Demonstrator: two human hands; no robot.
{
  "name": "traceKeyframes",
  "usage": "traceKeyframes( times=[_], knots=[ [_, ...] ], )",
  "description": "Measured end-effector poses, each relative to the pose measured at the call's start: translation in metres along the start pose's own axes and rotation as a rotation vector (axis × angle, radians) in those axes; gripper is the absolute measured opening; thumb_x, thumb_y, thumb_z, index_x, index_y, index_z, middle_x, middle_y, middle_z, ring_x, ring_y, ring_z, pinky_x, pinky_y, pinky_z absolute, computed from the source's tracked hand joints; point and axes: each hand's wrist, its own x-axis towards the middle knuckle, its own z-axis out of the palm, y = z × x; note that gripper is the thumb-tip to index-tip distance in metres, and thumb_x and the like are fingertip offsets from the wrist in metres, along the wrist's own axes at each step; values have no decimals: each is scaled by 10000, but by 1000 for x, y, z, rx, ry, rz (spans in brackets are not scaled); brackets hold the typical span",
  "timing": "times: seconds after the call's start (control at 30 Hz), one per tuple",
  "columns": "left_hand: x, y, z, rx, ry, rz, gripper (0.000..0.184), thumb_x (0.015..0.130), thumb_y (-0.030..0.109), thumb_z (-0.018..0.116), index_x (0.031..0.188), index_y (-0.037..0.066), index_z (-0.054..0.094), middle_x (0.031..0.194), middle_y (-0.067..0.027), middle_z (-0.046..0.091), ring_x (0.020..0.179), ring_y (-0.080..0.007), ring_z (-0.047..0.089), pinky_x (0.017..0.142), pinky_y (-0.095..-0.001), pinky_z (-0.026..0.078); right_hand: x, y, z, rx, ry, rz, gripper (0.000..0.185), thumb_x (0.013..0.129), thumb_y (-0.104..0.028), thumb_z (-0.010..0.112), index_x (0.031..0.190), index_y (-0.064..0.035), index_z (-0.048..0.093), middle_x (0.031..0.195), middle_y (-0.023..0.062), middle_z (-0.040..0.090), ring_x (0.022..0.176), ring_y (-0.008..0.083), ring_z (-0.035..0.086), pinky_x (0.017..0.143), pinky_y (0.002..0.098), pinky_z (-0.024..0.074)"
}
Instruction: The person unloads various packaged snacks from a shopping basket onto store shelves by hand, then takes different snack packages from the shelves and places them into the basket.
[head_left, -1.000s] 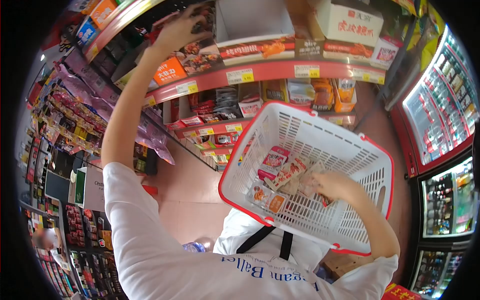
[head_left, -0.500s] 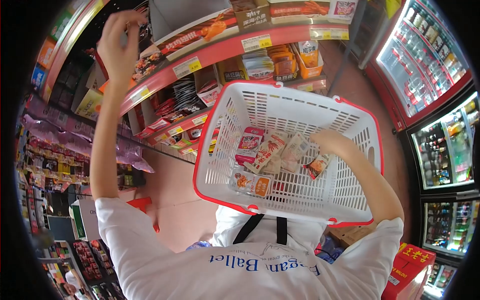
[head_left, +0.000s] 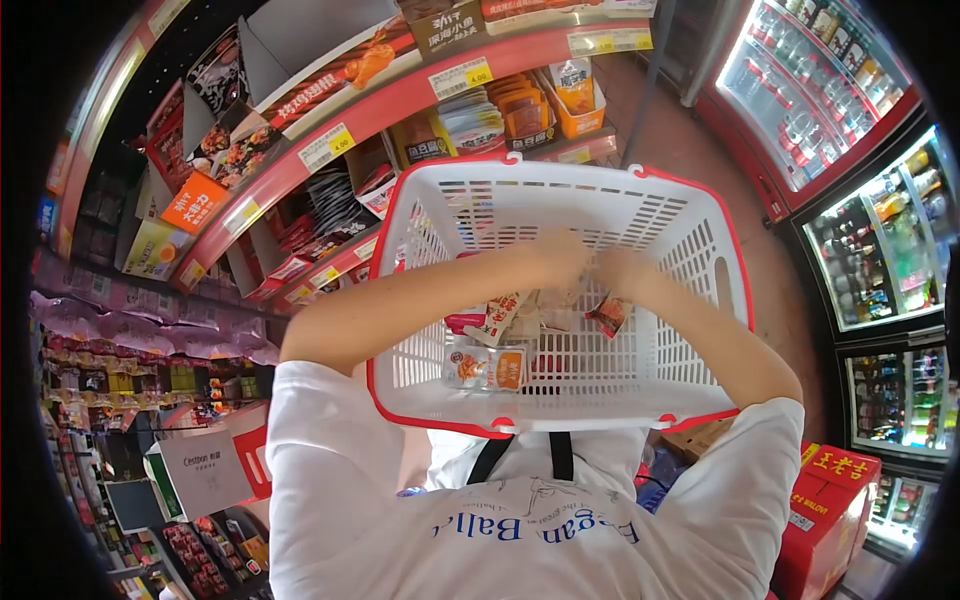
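Observation:
A white slotted shopping basket (head_left: 590, 424) with a red rim is in front of my body. My left hand (head_left: 556, 260) is over the inside of the basket, its fingers smeared by motion. Close beside it is my right hand (head_left: 622, 274), also blurred; whether the two touch is unclear. Just below my right hand is a small red snack packet (head_left: 608, 316), and I cannot tell if the fingers touch it. Other snacks in the basket are a pink packet (head_left: 465, 321), a beige packet (head_left: 502, 315) and a clear-and-orange packet (head_left: 487, 368). My left forearm partly hides them.
Ahead and left, a snack shelf (head_left: 375, 115) with price tags holds boxed packets, close to the basket's far rim. Lit drink fridges (head_left: 880, 230) line the right. A red carton (head_left: 825, 520) stands near my right elbow. More goods hang on the left (head_left: 150, 330).
My left hand has come down from the upper shelf into the basket beside my right hand. My view and the basket have shifted slightly, and my right hand has moved a little left.

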Motion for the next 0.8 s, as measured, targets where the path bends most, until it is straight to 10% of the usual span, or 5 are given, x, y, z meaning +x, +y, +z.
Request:
traceKeyframes(
  times=[0.07, 0.3, 0.47, 0.8],
  knots=[
    [9, -15, 34, -113, 271, -72, 279, 779, 217, 643, 1047, 146, 676, 1100, -205, 581, 1087, -382, 557, 842, -454, 502, 3, 6, 20, -177, 307, -248, 219, 830, -142, 574, 975, -20, 685, 917, 173, 663, 850, 316, 670, 728, 409, 548],
    [7, -17, 53, -354, 286, -85, 346, 793, 192, 589, 1130, 184, 662, 1174, -230, 547, 1056, -372, 576, 878, -482, 473, 20, 14, 25, -366, 51, -314, 197, 812, -153, 587, 898, -27, 711, 923, 152, 688, 862, 319, 675, 735, 419, 545],
    [20, -25, 82, -546, 190, 28, 320, 755, 178, 601, 1060, 157, 698, 1038, -173, 653, 964, -317, 636, 847, -437, 504, -21, -15, -33, 78, -40, 119, 187, 812, -94, 545, 848, 4, 699, 813, 188, 680, 755, 322, 676, 668, 436, 533],
    [30, -51, 59, -803, 201, 163, 404, 685, 362, 786, 890, 53, 627, 873, -78, 649, 819, -183, 628, 722, -354, 497, -31, -11, -88, -128, -381, 84, 301, 631, -36, 730, 932, -22, 722, 896, 183, 692, 861, 326, 677, 719, 438, 526]
  ],
)
